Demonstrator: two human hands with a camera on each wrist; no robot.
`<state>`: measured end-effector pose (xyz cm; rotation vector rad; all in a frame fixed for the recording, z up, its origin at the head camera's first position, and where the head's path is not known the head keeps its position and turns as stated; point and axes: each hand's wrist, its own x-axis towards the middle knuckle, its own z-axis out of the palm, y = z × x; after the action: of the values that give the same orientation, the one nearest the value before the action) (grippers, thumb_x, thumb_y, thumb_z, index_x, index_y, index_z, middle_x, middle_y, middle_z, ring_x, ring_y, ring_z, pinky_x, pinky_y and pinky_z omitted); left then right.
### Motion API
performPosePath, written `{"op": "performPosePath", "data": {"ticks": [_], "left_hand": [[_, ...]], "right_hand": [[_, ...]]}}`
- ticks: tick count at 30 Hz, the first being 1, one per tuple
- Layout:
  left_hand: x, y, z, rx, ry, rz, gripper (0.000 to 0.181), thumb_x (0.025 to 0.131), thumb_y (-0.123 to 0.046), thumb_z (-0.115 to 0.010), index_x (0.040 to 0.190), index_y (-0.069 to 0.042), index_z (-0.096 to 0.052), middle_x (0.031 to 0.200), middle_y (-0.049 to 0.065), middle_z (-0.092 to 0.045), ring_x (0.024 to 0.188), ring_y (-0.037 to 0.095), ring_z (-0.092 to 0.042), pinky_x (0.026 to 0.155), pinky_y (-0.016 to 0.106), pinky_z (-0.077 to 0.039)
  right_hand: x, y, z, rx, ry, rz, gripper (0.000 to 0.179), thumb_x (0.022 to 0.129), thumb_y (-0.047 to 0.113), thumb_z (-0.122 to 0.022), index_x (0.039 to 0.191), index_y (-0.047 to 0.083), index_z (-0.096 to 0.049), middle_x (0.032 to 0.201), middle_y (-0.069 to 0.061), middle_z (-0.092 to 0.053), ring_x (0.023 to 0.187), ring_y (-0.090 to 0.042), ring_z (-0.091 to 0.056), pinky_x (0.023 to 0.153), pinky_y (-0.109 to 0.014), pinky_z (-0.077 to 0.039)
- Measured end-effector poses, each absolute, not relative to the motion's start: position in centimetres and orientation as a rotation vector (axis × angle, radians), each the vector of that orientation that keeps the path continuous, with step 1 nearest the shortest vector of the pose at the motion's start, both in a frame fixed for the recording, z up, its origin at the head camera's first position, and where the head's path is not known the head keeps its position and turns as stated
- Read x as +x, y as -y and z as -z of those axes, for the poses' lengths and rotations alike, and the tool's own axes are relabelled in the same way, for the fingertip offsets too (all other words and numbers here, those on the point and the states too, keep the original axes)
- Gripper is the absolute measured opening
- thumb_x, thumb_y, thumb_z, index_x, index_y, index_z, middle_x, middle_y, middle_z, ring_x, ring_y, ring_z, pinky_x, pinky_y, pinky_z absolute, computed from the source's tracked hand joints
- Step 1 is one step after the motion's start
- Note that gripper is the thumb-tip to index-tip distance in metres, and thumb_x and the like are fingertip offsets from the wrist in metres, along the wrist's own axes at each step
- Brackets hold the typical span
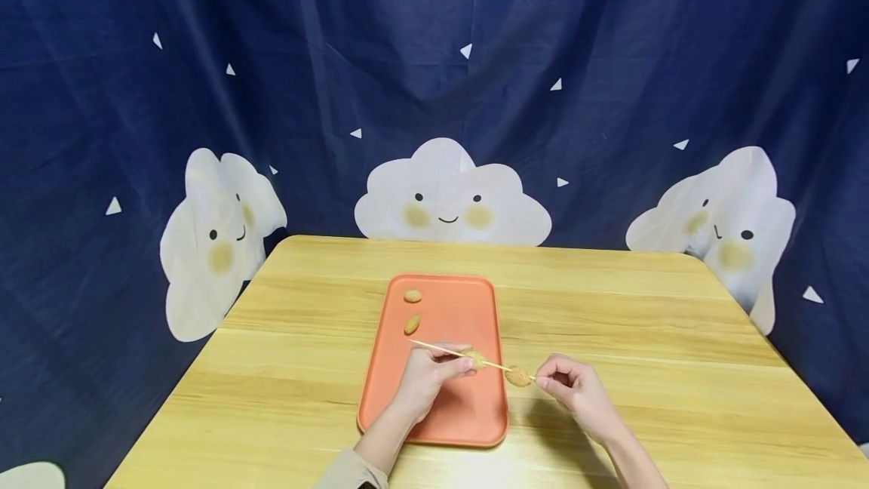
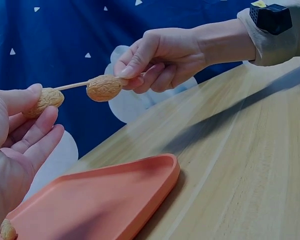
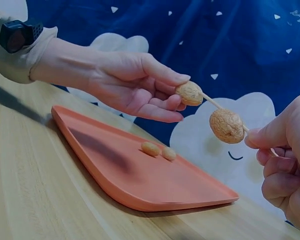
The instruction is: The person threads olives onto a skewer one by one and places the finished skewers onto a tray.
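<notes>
A thin wooden skewer [image 1: 494,364] runs between both hands above the tray's right edge, threaded through two wrinkled, golden-brown oval pieces. My left hand [image 1: 424,379] pinches the left oval piece [image 3: 189,93] between thumb and fingers; the skewer's tip sticks out past that hand to the left. Nearer the other end sits the right oval piece [image 3: 226,126], a short length of bare skewer separating the two. Thumb and fingers of my right hand [image 1: 577,391] grip the skewer's end just beside this piece. What the pieces are made of, I cannot tell.
An orange rectangular tray [image 1: 455,315] lies on the wooden table [image 1: 611,308], below the left hand. On its far left part rest two loose oval pieces, a farther one [image 1: 413,296] and a nearer one [image 1: 412,324]. A dark blue curtain [image 1: 407,36] with clouds hangs behind.
</notes>
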<state>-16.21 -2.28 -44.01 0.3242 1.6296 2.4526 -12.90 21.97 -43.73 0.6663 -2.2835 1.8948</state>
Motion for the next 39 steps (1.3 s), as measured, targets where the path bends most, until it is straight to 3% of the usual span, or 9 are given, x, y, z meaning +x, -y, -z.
{"op": "performPosePath", "data": {"ticks": [39], "left_hand": [[-16.3,0.4,44.8,0.318,-1.574,-2.463,0.04,0.079,0.009,-0.065,0.109,0.029,-0.047,0.086,0.017,-0.068,0.071,0.015,-0.067,0.072,0.032,-0.055]], "right_hand": [[-13.3,-21.7,43.9,0.61,2.315,-1.958,0.008,0.084,-0.007,-0.057,0.08,-0.014,-0.055,0.065,0.007,-0.045,0.047,0.001,-0.034,0.033,-0.022,-0.026]]}}
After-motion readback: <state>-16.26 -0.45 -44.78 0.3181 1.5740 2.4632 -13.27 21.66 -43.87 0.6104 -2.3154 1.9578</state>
